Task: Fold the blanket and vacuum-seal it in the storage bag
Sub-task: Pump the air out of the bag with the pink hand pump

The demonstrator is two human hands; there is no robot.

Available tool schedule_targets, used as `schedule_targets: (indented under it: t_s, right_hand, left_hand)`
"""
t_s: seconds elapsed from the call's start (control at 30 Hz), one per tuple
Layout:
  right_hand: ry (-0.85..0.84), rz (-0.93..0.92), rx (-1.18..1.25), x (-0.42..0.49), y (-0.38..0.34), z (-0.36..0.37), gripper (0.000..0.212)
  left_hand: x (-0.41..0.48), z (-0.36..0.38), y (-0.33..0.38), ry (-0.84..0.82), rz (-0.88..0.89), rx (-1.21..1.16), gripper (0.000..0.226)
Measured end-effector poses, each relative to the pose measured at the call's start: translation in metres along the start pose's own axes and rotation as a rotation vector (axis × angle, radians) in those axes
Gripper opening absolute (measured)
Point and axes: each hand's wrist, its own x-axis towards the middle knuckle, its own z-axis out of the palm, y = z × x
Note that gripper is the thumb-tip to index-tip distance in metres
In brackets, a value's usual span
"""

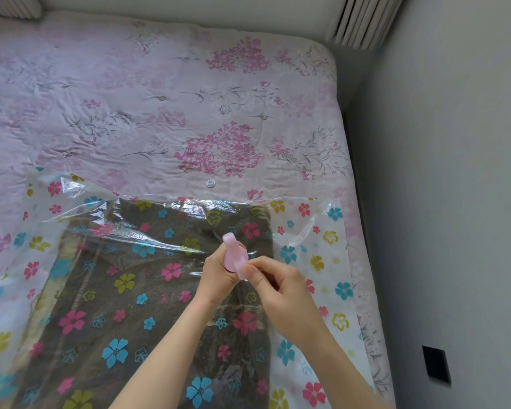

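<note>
While the left hand (219, 271) grips a pink pump (233, 255), the right hand (278, 290) pinches its base above the bagged blanket (148, 290).

A folded brown-grey blanket (136, 290) lies flat inside a clear storage bag (313, 249) printed with coloured flowers, spread on the bed. A small pink pump (233, 252) stands over the bag.
</note>
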Motion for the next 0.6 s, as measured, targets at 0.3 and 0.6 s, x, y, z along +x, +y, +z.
schedule_targets:
  t_s: [0.3,0.6]
  right_hand:
    - [0.003,-0.052,0.197,-0.006,-0.03,0.0,0.022]
    - [0.05,0.194,-0.049,0.02,0.021,0.022,0.021]
  left_hand:
    - [0.001,-0.001,0.008,-0.013,-0.057,-0.104,0.057]
    - [0.005,-0.007,-0.014,-0.023,-0.013,0.005,0.032]
